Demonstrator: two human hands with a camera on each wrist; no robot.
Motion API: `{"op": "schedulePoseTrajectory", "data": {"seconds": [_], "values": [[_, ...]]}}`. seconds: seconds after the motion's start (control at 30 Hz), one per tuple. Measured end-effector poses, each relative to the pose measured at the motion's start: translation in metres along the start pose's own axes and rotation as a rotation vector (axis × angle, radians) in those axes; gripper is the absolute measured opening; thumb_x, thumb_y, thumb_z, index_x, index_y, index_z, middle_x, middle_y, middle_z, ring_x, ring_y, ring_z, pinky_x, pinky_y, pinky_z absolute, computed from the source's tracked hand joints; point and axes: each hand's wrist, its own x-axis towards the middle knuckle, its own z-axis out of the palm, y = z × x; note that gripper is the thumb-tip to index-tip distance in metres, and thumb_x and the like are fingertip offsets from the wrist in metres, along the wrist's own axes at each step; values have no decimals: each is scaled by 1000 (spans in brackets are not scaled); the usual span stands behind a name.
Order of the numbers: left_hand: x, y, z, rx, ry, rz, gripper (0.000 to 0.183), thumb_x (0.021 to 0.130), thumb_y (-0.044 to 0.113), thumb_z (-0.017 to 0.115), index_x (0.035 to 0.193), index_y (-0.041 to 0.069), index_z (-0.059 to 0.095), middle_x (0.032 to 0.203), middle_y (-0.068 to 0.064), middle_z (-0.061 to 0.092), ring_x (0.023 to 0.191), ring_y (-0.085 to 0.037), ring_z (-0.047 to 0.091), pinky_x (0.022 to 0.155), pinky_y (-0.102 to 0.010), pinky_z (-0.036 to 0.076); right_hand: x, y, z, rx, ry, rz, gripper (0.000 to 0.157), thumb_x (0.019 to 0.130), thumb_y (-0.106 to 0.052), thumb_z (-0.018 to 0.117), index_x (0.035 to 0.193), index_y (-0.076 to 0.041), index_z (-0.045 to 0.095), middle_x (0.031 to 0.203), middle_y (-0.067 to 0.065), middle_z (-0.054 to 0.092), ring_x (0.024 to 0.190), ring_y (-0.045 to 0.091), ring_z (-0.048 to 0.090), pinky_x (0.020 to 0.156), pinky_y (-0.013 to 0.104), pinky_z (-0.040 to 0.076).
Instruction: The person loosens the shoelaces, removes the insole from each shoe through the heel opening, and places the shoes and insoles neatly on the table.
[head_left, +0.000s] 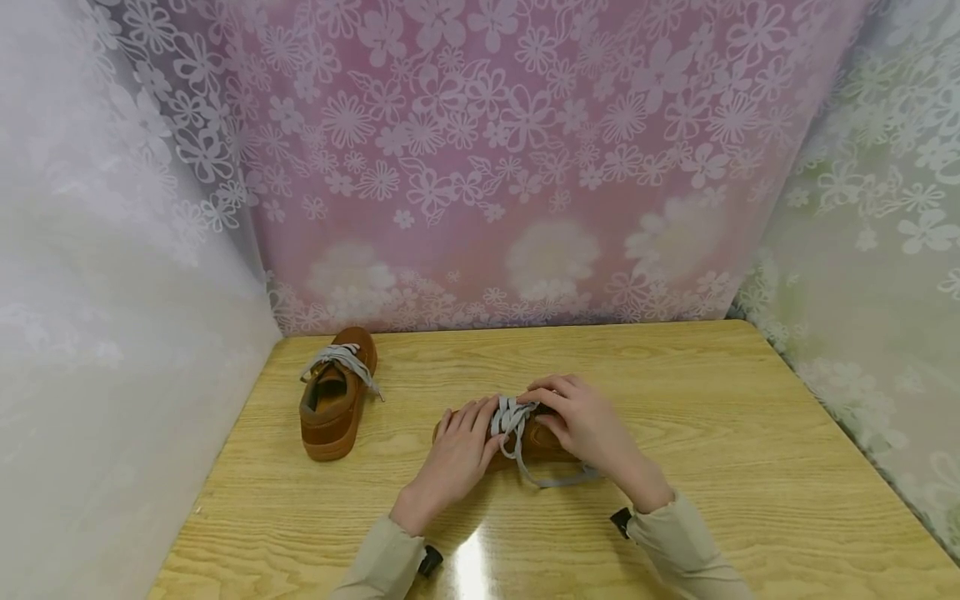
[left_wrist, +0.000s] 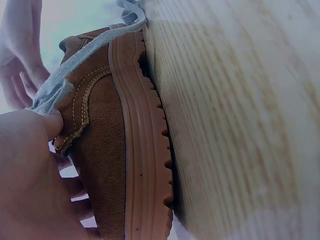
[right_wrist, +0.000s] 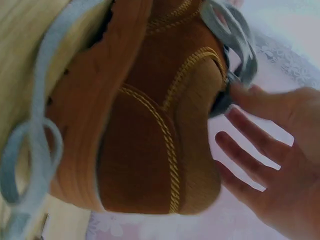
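A brown shoe (head_left: pixel 543 443) with grey laces lies sole-down on the table, toe to the left and heel to the right. My left hand (head_left: pixel 459 457) grips its toe end, fingers across the far side and thumb beside the lacing. At the ankle opening, my right hand (head_left: pixel 592 429) pinches the grey shoelace (right_wrist: pixel 239 42) between thumb and forefinger; the other fingers are spread behind the heel in the right wrist view. A loose lace end (head_left: pixel 558 482) hangs down the near side onto the table. Both hands partly hide the shoe.
A second brown shoe (head_left: pixel 327 433), its grey laces loosely draped on top, stands at the back left of the wooden table (head_left: pixel 750 467). Floral cloth (head_left: pixel 480 250) hangs behind the table and along both sides.
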Motion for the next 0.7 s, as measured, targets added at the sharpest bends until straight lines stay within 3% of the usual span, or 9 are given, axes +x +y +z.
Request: {"op": "schedulePoseTrajectory", "data": {"seconds": [0.1,0.2,0.33,0.5,0.7], "values": [[0,0,0,-6,-1,-2,59,111,43,36,162,15,26,159,-12,38,146,-34,35,119,-61,24,0,1,6,9,-8,-5,25,83,-7,84,105,-15,75,111,4,70,102,25,66,86,41,57],[0,0,0,-13,-5,-6,60,110,44,36,162,16,25,159,-12,38,146,-34,36,119,-60,24,0,-1,8,14,41,64,20,86,-4,81,101,-13,73,104,2,71,97,24,66,81,40,57],[0,1,0,-19,-8,-13,60,110,45,36,162,17,25,159,-12,38,146,-34,36,119,-60,24,0,0,3,50,153,158,28,84,6,78,106,-11,70,101,5,72,91,24,69,73,40,59],[1,1,-1,-23,-2,-8,60,110,43,38,162,16,26,159,-11,38,146,-35,36,119,-60,24,5,5,-10,106,272,215,43,77,19,77,104,-14,73,102,9,65,82,26,67,63,40,58],[0,0,0,-12,-5,-11,60,110,44,38,162,15,26,159,-12,39,145,-34,37,119,-60,25,27,16,-18,104,238,280,30,83,9,78,100,-16,76,86,3,58,64,14,50,54,29,43]]}}
